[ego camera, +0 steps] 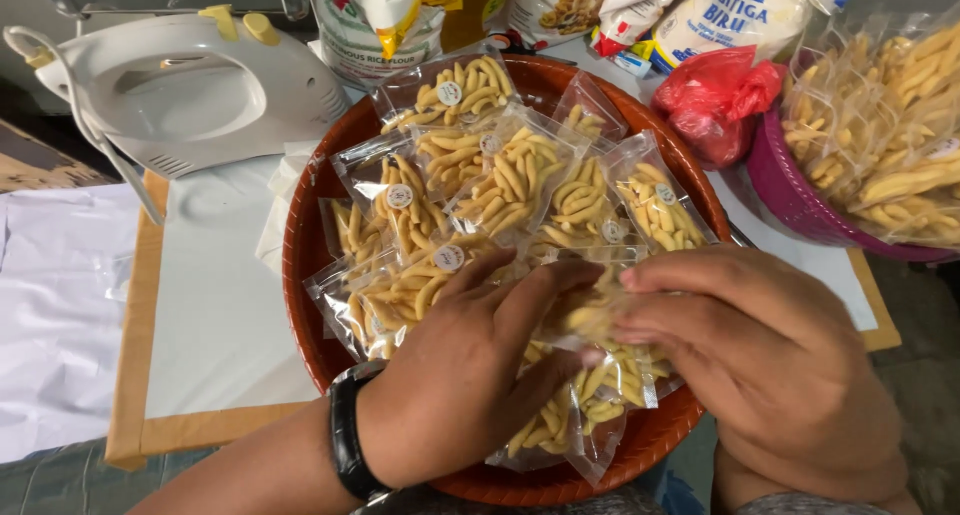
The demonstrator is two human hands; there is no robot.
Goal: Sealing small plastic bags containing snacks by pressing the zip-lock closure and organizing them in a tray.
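1. head view: left hand (455, 375) and right hand (760, 365), fingers curled, both pinch one clear snack packet (590, 320) above the near edge of the brown tray (300, 265).
2. handling: probably light and crinkly, slippery film, brittle contents; best held by the sealed edges.
3. look: transparent bag of pale yellow sticks; the other packets (510, 175) bear round white stickers.

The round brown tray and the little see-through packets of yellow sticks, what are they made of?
The round reddish-brown tray looks like moulded plastic: a smooth, slightly shiny rim, though glazed clay is possible. The small clear packets of yellow stick snacks seem to be thin glossy plastic film, crinkled and catching glints of light.
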